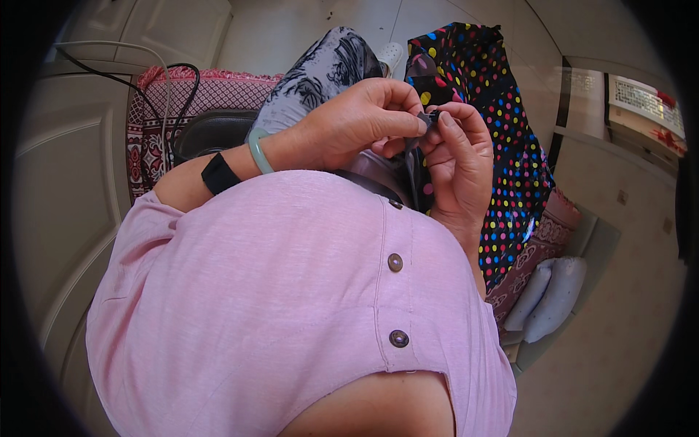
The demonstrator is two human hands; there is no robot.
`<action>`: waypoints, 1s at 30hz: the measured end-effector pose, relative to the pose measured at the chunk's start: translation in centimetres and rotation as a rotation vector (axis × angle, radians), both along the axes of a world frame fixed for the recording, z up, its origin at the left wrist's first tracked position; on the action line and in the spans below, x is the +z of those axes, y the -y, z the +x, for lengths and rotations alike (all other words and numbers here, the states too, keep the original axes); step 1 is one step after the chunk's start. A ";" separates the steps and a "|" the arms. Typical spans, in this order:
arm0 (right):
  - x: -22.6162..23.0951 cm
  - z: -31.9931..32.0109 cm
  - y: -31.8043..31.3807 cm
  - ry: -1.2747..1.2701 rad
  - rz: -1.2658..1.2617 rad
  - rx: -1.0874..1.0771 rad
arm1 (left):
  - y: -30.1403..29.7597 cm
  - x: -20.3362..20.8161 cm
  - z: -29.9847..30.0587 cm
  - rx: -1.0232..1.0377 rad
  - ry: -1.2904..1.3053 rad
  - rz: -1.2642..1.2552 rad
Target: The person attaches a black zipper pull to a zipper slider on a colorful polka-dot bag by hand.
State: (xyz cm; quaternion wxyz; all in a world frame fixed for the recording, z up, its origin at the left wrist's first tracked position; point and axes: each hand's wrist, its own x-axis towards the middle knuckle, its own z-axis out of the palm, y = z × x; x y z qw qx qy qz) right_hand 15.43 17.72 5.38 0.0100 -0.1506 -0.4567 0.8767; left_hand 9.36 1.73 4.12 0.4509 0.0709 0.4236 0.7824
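Note:
My left hand [364, 120] and my right hand [464, 164] meet above my lap, thumbs and fingertips pinched close together. Between them is the edge of a thin dark strip [413, 171], which hangs down toward my lap. A small black bit shows at the fingertips; its kind is too small to make out. Beside and beyond my right hand lies a black cloth with multicoloured dots [502, 146], draped over the seat. Whether the strip belongs to this cloth I cannot tell. A pale green bangle [258, 151] and a black band [220, 173] are on my left arm.
I sit on a red patterned cover [149, 138] with a fringe. At the left, a black cable [193, 95] and a white one run past a dark rounded object [211, 135]. Cabinet doors [69, 167] stand farther left. Grey-white cushion-like shapes [557, 298] lie at the right.

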 end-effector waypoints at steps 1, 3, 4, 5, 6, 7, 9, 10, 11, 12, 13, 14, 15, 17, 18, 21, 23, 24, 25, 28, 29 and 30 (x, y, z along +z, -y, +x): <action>0.0 0.0 0.0 0.001 -0.002 -0.004 | 0.0 0.0 0.0 0.005 -0.001 0.005; -0.1 0.1 0.0 0.006 -0.010 -0.008 | 0.0 -0.1 0.0 0.015 -0.005 0.007; -0.2 0.1 0.0 0.011 -0.013 -0.006 | 0.0 -0.1 0.0 0.020 -0.009 0.006; -0.2 0.2 0.0 0.016 -0.015 -0.003 | 0.0 0.0 0.1 0.025 -0.014 0.006; -0.3 0.3 0.0 0.020 -0.017 0.000 | 0.0 0.0 0.1 0.026 -0.015 0.006; -0.3 0.3 0.1 0.016 -0.018 -0.001 | 0.0 0.0 0.1 0.026 -0.016 0.006; -0.2 0.2 0.1 0.008 -0.021 0.001 | 0.0 0.0 0.2 0.026 -0.015 0.004; -0.2 0.2 0.2 0.012 -0.020 -0.001 | 0.1 0.0 0.2 0.026 -0.014 0.002; -0.1 0.2 0.3 0.016 -0.018 -0.005 | 0.1 0.0 0.2 0.023 -0.012 0.001; -0.1 0.2 0.3 0.021 -0.017 -0.008 | 0.1 0.1 0.2 0.025 -0.015 -0.013; -0.1 0.3 0.4 0.021 0.002 -0.010 | 0.0 0.1 0.2 0.026 -0.017 -0.027; -0.1 0.3 0.4 0.019 0.018 -0.011 | 0.0 0.2 0.2 0.028 -0.021 -0.043; -0.2 0.3 0.4 0.018 0.035 -0.013 | 0.1 0.3 0.2 0.025 -0.038 -0.060; -0.3 0.4 0.5 -0.007 0.074 -0.003 | 0.1 0.5 0.2 0.019 -0.072 -0.093; -0.4 0.4 0.5 -0.019 0.094 0.001 | 0.1 0.6 0.3 0.019 -0.084 -0.110; -0.2 0.9 0.6 -0.020 0.234 0.004 | 0.1 0.8 0.3 0.015 -0.122 -0.157; -0.2 1.0 0.7 -0.031 0.237 -0.004 | 0.1 0.8 0.3 0.008 -0.158 -0.177; -0.3 1.1 0.8 -0.037 0.239 -0.008 | 0.1 0.7 0.3 0.007 -0.174 -0.182; -0.4 1.2 0.8 -0.045 0.253 -0.007 | 0.1 0.7 0.4 0.006 -0.189 -0.187; -0.5 1.2 0.8 -0.061 0.273 -0.009 | 0.1 0.5 0.4 0.003 -0.186 -0.166; -0.4 1.2 0.8 -0.059 0.268 -0.018 | 0.1 0.5 0.4 -0.001 -0.176 -0.151; -0.4 1.2 0.8 -0.058 0.263 -0.026 | 0.1 0.5 0.4 -0.004 -0.177 -0.152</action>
